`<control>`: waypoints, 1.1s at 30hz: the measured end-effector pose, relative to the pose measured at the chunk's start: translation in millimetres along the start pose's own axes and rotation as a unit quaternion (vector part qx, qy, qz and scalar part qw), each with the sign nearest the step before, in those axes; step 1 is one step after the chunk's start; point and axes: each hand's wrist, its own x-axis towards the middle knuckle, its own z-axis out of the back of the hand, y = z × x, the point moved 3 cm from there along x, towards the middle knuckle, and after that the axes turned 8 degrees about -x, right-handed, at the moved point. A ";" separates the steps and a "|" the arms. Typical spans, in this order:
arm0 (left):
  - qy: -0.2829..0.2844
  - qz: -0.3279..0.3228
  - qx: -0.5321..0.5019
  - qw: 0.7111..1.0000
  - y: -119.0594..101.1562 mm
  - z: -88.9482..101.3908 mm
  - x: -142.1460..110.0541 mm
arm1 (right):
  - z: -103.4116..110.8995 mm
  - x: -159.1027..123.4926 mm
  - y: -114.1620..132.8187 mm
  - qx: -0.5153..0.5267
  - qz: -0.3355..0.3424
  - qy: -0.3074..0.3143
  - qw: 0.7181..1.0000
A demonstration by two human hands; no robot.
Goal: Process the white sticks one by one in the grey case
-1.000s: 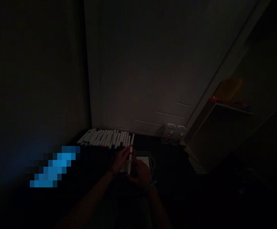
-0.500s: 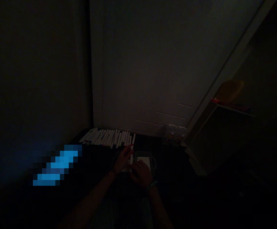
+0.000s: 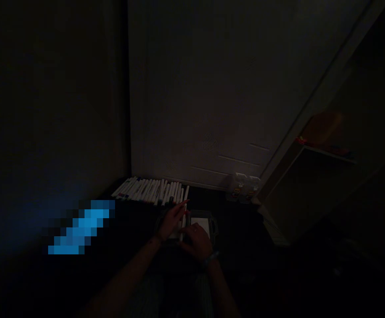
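Note:
The scene is very dark. A slim white marker (image 3: pixel 183 223) stands out between my hands, above a see-through plastic case (image 3: pixel 214 226) with a handle-like side. My left hand (image 3: pixel 171 223) is at the marker's upper part, its fingers close together and reaching past it. Lower down, my right hand (image 3: pixel 197 238) pinches the marker near its bottom end. Inside the case lies a white, paper-like piece (image 3: pixel 201 223), partly covered by my right hand. Beyond my left hand, several white markers (image 3: pixel 149 191) lie side by side in a row.
Two clear packages (image 3: pixel 240 187) stand at the back right of the dark table (image 3: pixel 242 238), against a pale panel (image 3: pixel 195 88). On the right, a shelf (image 3: pixel 328 154) holds an orange-brown object (image 3: pixel 323 126). A blue glowing, pixelated patch (image 3: pixel 83 227) is on the left.
The view has shifted slightly. My right hand's fingers have parted a little around the marker's lower end, and more of the marker shows. My left hand has barely moved.

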 end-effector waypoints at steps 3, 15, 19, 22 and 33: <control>-0.008 -0.023 -0.015 1.000 -4.9 -0.4 -1.2 | -0.5 0.7 1.1 -0.011 -0.003 -0.008 1.000; -0.052 -0.017 -0.187 0.981 -18.6 0.0 -6.2 | 4.2 -4.3 -7.7 0.061 -0.080 -0.138 0.985; -0.050 -0.016 -0.205 0.977 -10.5 6.9 -11.6 | 1.1 -9.3 -12.5 0.135 -0.122 -0.160 0.970; -0.019 -0.005 -0.143 0.990 -9.7 15.2 -17.3 | 5.9 -9.6 -5.2 0.172 -0.138 -0.162 0.962; -0.031 -0.183 0.349 0.919 -25.3 70.5 -39.4 | -14.1 0.2 35.2 0.154 -0.237 -0.232 0.931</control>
